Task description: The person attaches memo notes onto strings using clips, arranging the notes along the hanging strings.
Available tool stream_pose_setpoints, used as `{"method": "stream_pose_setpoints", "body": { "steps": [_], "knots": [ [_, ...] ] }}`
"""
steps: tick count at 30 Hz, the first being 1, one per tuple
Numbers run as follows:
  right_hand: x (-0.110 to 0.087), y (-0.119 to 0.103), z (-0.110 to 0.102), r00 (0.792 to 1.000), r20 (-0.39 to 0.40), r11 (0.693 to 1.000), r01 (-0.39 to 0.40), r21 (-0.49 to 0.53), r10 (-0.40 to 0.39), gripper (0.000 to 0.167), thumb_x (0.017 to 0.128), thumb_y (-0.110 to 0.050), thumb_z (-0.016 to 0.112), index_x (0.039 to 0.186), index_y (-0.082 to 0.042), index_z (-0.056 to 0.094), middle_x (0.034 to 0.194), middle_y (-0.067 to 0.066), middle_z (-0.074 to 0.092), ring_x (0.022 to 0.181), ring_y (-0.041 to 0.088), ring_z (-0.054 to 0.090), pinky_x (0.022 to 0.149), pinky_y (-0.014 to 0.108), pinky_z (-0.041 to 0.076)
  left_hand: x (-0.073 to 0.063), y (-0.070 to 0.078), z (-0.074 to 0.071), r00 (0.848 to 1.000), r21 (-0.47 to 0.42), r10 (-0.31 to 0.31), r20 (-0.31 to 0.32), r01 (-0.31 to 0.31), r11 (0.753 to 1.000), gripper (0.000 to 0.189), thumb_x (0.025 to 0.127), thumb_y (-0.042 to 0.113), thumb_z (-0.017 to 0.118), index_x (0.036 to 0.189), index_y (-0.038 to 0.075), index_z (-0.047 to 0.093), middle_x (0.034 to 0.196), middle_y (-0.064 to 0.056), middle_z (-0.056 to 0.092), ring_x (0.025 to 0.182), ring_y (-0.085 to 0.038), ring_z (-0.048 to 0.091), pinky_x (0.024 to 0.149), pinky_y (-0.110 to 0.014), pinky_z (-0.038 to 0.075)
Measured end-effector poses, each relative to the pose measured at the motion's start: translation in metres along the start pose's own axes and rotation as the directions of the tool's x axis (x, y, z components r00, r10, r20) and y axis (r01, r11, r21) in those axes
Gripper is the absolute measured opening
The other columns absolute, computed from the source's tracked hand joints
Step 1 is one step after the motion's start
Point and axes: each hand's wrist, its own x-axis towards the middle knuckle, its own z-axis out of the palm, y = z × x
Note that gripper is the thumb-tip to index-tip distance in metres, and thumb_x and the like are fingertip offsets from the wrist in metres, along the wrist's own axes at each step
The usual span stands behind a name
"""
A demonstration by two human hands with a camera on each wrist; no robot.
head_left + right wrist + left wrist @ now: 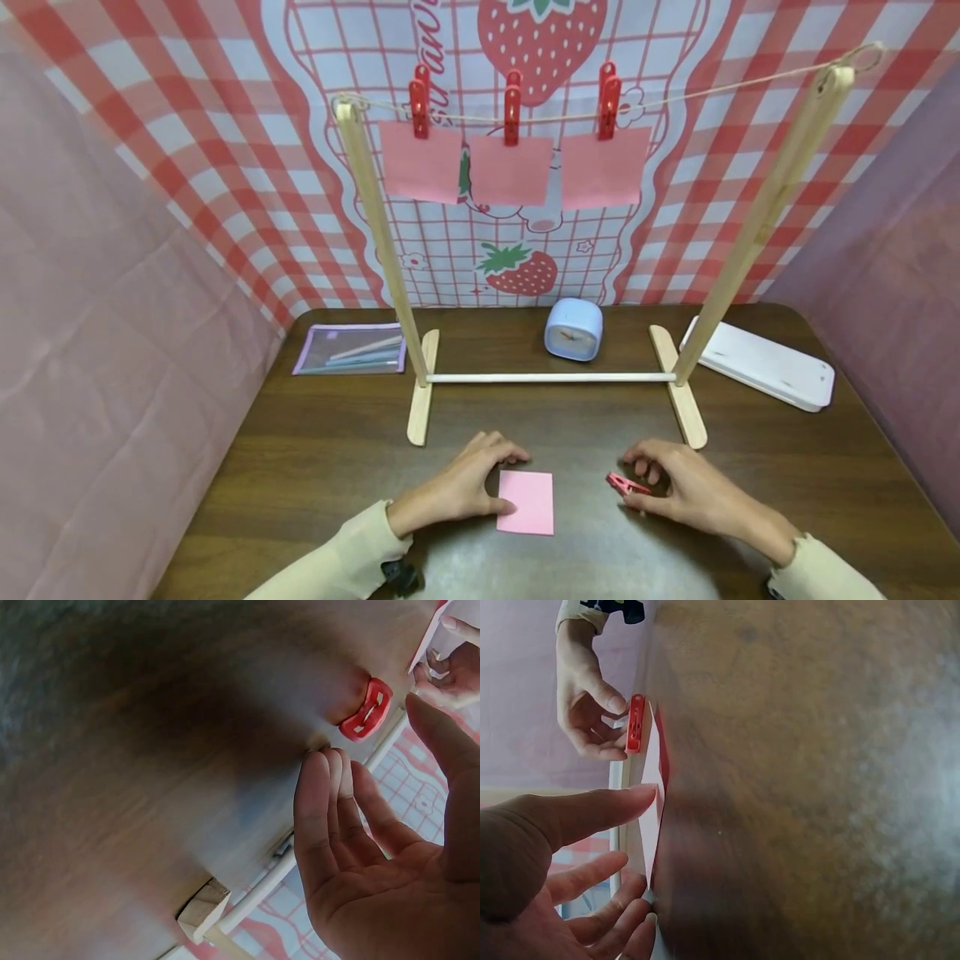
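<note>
A square pink paper note (534, 504) lies on the table in front of the rack. My left hand (468, 483) is at its left side, the thumb overlapping the note's edge and the fingers loosely bent beyond its far corner. To the right, a red clothespin (627, 485) lies on the wood. My right hand (693, 490) is around it with thumb and fingers spread apart. In the right wrist view the clothespin (367, 710) shows past the fingertips, in the gap between thumb and fingers. The left wrist view shows the note (652, 802) edge-on beside the thumb.
A wooden rack (551, 378) stands behind the hands, its string holding three pink papers (510, 171) by red clothespins (512, 108). Behind its bar sits a blue clock (573, 330). A mesh pouch (349, 349) is at left, a white case (765, 363) at right.
</note>
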Motion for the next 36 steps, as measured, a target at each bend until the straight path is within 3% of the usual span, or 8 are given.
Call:
{"method": "stream_pose_setpoints", "body": {
  "steps": [11,19,25,36],
  "knots": [
    [-0.0053,-0.0047,0.0019,0.998,0.031,0.998,-0.044,-0.046,0.045,0.037,0.075,-0.027,0.094,0.103,-0.018,0.070,0.087,-0.016,0.062,0.077,-0.006,0.054,0.062,0.016,0.051,0.0005,0.0014,0.0012,1.000,-0.013,0.024,-0.007,-0.024,1.000,0.058,0.074,0.016,0.093,0.127,0.009,0.069,0.105,-0.005,0.067,0.101,-0.018,0.057,0.090,-0.022,0.048],
    [-0.0092,-0.0051,0.0007,0.997,0.043,0.996,-0.064,-0.060,0.066,0.034,0.073,-0.028,0.095,0.095,-0.024,0.069,0.085,-0.017,0.060,0.075,-0.006,0.051,0.060,0.016,0.048,0.0002,0.0006,0.0037,0.999,-0.016,-0.034,0.011,0.034,0.999,0.051,0.076,0.019,0.093,0.122,0.013,0.074,0.105,0.000,0.065,0.099,-0.008,0.052,0.087,-0.017,0.045],
    [-0.0088,-0.0041,0.0003,0.997,0.040,0.996,-0.070,-0.058,0.072,0.030,0.074,-0.027,0.094,0.090,-0.024,0.069,0.081,-0.017,0.058,0.073,-0.007,0.049,0.058,0.014,0.045,-0.0001,-0.0001,0.0054,0.999,-0.068,-0.038,-0.006,0.037,0.997,0.045,0.073,0.015,0.094,0.112,0.015,0.072,0.099,0.002,0.063,0.091,-0.005,0.055,0.080,-0.013,0.046],
    [-0.0061,-0.0090,-0.0021,0.998,0.001,0.998,-0.059,-0.037,0.059,0.025,0.076,-0.014,0.089,0.090,-0.022,0.070,0.077,-0.017,0.063,0.069,-0.007,0.053,0.056,0.015,0.049,0.0017,-0.0019,0.0048,0.999,-0.148,-0.041,0.034,0.046,0.988,0.043,0.076,0.010,0.092,0.111,0.015,0.066,0.093,0.000,0.077,0.081,0.002,0.062,0.072,-0.013,0.049]
  ]
}}
